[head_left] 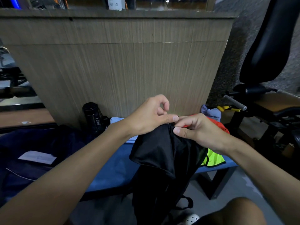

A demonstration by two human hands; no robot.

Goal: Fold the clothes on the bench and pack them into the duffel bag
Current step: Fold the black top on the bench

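Note:
A black garment [162,159] hangs in front of the blue bench [113,166], held up by its top edge. My left hand [151,116] pinches that edge between thumb and fingers, and my right hand [198,132] pinches it right beside. The cloth drapes down past the bench's front edge toward the floor. A dark navy duffel bag [32,151] lies open on the bench's left end, with a white paper [37,157] on it. On the bench behind my hands lie a neon yellow garment [214,159], a red-orange one [219,125] and a light blue one [116,120].
A black bottle [93,116] stands at the back of the bench against a wooden panel [121,62]. A grey-blue cloth [211,112] lies at the back right. A black weight bench [267,101] stands to the right. My knee [235,211] shows at the bottom.

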